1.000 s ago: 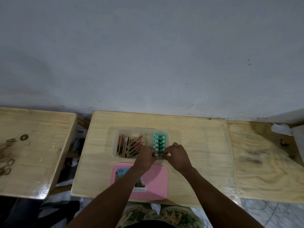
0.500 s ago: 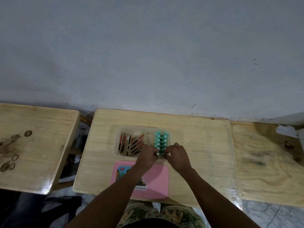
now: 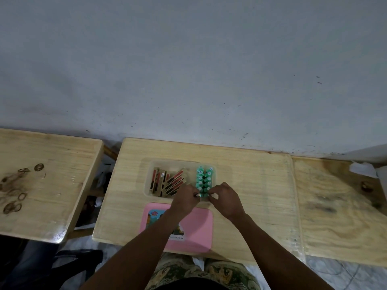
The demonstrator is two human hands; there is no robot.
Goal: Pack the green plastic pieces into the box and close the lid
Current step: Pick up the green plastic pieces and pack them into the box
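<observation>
Risks, near to far. The pink lid [image 3: 199,229] lies flat at the near edge of the counter [image 3: 255,185], under both forearms, w/ its near side about at the lip. A forearm dragging back could nudge it off onto the lap.

The left hand [image 3: 185,200] and right hand [image 3: 227,200] are close together, fingertips almost meeting over the near end of the green plastic pieces [image 3: 204,178]. The left hand's fingers pinch what looks like the nearest piece. The right hand's fingers curl in beside it, but whether they grip anything can't be told.

The pieces stand upright in two tight rows in the right part of the clear box [image 3: 173,161], which sits mid-counter, just beyond the lid. Probable trouble: pressing a piece in at a tilt could tip its neighbours domino-style, or leave one standing proud so the lid won't seat. The box looks light, so a sideways push may slide it.

The red-and-black sticks [image 3: 167,182] in the box's left part lie loose and angled. Any riding above the rim would also block closure.

Hard to see:
- The lid's label is mostly covered by the left forearm, text unreadable.
- The nearest pieces and the box's near wall sit behind the knuckles, so the fit there is unknown.
- Any divider btwn sticks and green pieces isn't clear, and the walls blend w/ the wood.
- Piece count is approx. only.
</observation>
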